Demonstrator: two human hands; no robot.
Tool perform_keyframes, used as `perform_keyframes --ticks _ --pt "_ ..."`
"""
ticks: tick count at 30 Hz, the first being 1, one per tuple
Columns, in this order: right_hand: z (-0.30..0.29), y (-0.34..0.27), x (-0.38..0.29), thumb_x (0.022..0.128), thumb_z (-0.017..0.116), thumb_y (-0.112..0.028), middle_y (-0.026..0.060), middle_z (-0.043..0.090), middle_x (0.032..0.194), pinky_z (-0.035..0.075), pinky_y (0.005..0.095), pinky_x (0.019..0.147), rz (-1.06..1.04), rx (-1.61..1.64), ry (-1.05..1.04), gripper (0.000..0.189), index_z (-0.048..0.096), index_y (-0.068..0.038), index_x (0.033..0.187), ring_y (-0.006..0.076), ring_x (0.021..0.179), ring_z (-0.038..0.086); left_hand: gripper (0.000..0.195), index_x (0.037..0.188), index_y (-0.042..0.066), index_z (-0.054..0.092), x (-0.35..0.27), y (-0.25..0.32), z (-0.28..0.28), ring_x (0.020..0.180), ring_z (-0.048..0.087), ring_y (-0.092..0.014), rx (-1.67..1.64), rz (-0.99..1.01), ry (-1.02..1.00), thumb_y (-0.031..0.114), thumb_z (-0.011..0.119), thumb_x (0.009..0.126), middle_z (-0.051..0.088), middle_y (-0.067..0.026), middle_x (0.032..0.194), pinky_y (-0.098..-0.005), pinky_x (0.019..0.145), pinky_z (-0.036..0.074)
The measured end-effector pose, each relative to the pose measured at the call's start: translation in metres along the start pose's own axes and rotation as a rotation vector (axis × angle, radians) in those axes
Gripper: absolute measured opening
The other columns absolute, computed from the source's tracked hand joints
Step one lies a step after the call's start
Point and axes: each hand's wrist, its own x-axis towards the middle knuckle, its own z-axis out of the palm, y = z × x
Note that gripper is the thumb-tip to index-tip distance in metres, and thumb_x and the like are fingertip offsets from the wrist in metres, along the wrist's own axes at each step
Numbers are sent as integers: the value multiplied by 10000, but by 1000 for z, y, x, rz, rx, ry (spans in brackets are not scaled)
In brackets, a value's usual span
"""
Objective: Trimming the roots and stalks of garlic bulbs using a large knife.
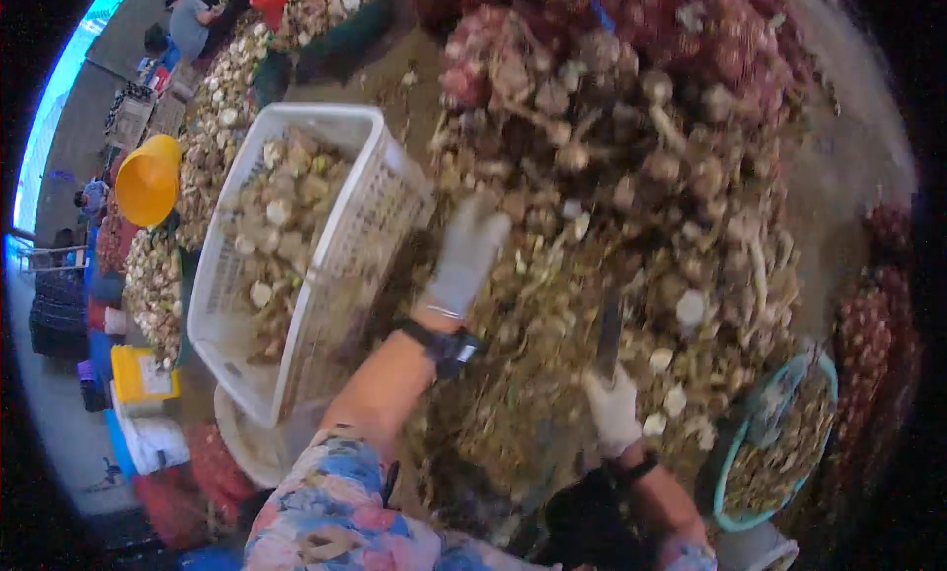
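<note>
My left hand (470, 253), in a white glove, reaches over the near edge of a heap of garlic bulbs (658, 164), some with long dry stalks. Its fingers look apart and blurred, and nothing shows in them. My right hand (612, 408), also gloved, grips a knife whose dark blade (609, 327) points away from me over the trimmings. Left of my left hand stands a white slatted plastic crate (370, 208), tilted in view, partly filled with garlic bulbs (277, 212). Loose stalks and skins (510, 379) litter the floor between my hands.
Red mesh sacks (688, 31) rise behind the heap. A teal-rimmed basket (729, 475) of scraps sits at right. An orange bucket (152, 179), a yellow container (144, 373) and a long garlic pile (222, 120) lie at left. Another person (189, 24) is far off at top left.
</note>
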Motion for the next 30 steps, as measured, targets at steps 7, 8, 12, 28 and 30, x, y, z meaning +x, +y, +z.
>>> perform_keyframes --ticks 7,8,12,28,30 --pt "-36 37 22 799 690 -255 97 659 803 480 311 678 58 -245 65 401 587 51 1037 144 729 589 649 1200 -49 481 92 -67 101 1108 548 -413 363 -533 -16 435 647 800 587 -263 1162 -427 940 438" --pt "-32 33 24 797 689 -257 104 663 808 478 316 684 48 -211 49 404 589 54 1035 151 736 592 585 1172 -32 493 85 -71 95 1046 580 -414 463 -493 46 378 656 789 613 -261 1099 -448 898 459" --pt "3 14 30 789 692 -258 162 669 804 486 345 695 -44 -129 3 389 606 58 999 231 745 629 518 1239 -7 461 56 -140 19 1040 587 -374 283 -370 64 217 633 805 601 -261 1109 -420 880 458" --pt "12 -49 -34 723 699 -267 99 595 774 467 445 600 -684 -955 -131 272 527 -100 853 325 712 598 530 1260 45 515 -151 -14 -9 1049 548 -140 -261 -290 -638 184 732 797 621 -59 1134 -314 931 436" --pt "6 -54 -42 718 700 -268 98 599 779 469 441 606 -671 -944 -172 270 531 -100 844 321 719 601 415 1133 29 571 -156 5 -11 974 581 -151 -238 -147 -603 112 729 758 636 -59 1067 -306 883 462"
